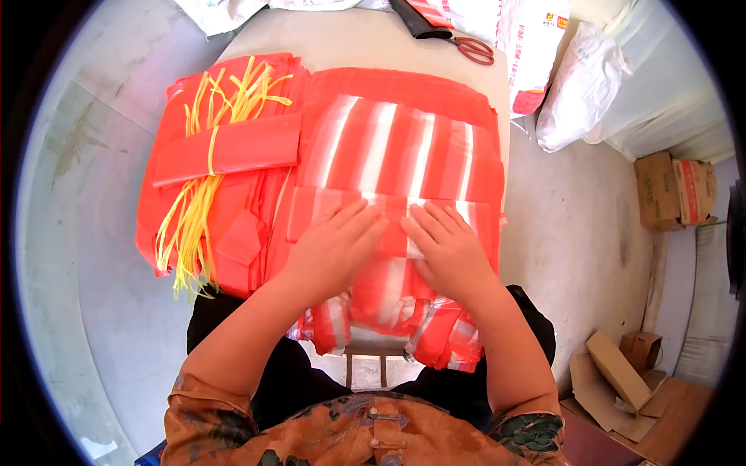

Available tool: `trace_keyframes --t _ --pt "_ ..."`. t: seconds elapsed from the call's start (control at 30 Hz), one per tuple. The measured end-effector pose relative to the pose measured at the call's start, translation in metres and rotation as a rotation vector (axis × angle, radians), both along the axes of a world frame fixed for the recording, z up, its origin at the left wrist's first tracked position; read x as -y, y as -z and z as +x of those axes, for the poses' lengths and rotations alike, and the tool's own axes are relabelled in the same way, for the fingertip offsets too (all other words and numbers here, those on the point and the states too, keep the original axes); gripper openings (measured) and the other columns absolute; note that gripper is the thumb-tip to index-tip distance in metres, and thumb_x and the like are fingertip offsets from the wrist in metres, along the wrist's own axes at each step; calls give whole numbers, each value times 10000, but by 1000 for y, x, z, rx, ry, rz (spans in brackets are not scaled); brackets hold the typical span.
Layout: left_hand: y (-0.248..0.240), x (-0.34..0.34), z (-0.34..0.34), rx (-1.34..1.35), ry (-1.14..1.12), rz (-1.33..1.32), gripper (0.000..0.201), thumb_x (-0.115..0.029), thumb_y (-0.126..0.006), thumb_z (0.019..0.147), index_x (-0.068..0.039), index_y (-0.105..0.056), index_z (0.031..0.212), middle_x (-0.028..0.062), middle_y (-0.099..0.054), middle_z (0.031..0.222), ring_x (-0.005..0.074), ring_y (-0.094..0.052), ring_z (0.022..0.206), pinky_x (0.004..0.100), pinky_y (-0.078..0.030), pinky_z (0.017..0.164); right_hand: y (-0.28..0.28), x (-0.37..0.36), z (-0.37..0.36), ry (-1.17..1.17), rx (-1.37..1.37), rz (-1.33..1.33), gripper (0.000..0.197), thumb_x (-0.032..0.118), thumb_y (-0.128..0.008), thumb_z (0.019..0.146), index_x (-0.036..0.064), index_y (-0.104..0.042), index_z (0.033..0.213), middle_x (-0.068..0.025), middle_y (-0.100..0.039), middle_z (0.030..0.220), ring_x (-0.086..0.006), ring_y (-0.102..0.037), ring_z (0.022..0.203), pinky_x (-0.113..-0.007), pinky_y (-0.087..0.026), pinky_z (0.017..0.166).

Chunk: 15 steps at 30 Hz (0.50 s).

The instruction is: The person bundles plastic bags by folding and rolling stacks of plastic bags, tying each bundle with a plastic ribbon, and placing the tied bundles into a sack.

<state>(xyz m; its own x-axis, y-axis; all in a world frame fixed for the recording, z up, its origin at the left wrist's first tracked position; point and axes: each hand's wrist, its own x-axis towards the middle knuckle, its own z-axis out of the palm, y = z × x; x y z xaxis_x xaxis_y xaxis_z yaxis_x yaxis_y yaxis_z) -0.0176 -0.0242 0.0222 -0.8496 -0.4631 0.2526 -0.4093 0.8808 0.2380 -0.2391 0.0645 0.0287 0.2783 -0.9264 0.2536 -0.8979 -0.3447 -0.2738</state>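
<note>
A red-and-white striped plastic bag [396, 151] lies on a thick stack of red plastic bags [474, 97] in front of me. Its near part is folded over into a flat band. My left hand [342, 237] rests flat on this fold, fingers together and stretched out. Close beside it, my right hand [444, 247] presses on the same fold with fingers extended. Neither hand grips anything. The striped bag's handle ends hang over the near edge toward my lap. To the left, a folded red bundle [256, 146] tied with a yellow strip sits on another red stack.
A bunch of yellow ties [194, 221] lies under the tied bundle. Red-handled scissors [472, 50] sit at the table's far edge beside a black sleeve-like item [420, 22]. White sacks [583, 85] stand beyond, at the right. Cardboard boxes [674, 190] are on the far right.
</note>
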Motion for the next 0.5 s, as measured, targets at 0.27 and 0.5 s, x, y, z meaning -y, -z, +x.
trace_keyframes --t 0.27,0.5 --pt "2 4 -7 -4 -142 -90 407 -63 -577 822 -33 -578 1228 137 -578 1319 313 -523 1275 476 -416 1039 3 -2 -9 71 -81 -64 387 61 -627 789 57 -625 1176 -144 -624 1222 -323 -585 1173 -440 -477 978" --pt "-21 8 -6 40 -260 82 323 -78 -599 814 -21 -624 1130 116 -680 1059 323 -661 969 429 -527 820 -23 -10 -35 323 -28 10 447 17 -702 739 65 -629 1177 -72 -666 1181 -286 -598 1165 -436 -427 1043"
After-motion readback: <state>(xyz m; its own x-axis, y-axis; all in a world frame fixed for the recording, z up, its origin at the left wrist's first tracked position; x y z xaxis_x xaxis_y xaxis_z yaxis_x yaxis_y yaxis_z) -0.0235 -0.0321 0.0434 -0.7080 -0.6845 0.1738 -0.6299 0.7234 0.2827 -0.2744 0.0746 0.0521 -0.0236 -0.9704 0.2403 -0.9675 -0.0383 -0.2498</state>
